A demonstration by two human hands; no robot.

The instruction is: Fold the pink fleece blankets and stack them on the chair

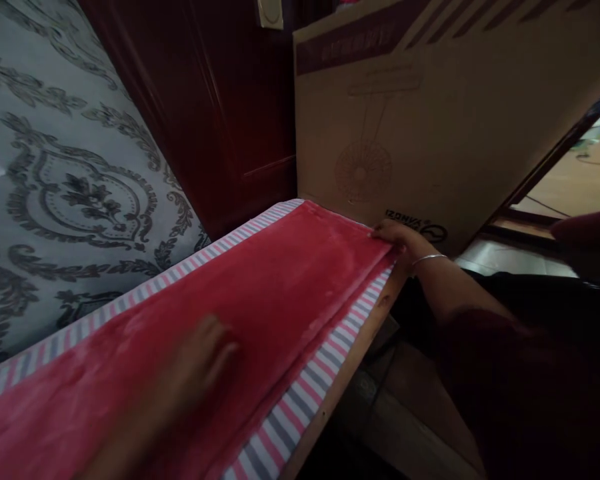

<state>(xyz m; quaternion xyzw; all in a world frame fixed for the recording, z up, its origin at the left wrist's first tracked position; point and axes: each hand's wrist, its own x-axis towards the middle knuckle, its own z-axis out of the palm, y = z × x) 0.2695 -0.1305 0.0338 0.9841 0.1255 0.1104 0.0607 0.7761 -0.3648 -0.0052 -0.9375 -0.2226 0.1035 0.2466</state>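
A long folded length of red plush cloth point(260, 273) lies flat, its layers showing along the near edge. Beneath it, a striped pink, grey and white cloth point(305, 393) covers a long board with a bare wooden edge point(347, 373). My right hand point(397, 239), a bangle on its wrist, grips the far right corner of the red cloth, fingers on top at the edge. Over the middle of the red cloth is my left hand point(203, 357), smeared by motion. Its fingers look partly bent, and whether it touches the cloth I cannot tell.
Behind the board's far end stands a tall cardboard box point(450, 127) printed with a fan. A dark red door or panel point(250, 100) is beside it. Patterned grey wallpaper point(90, 200) runs along the left. Tiled floor point(515, 259) shows at the right.
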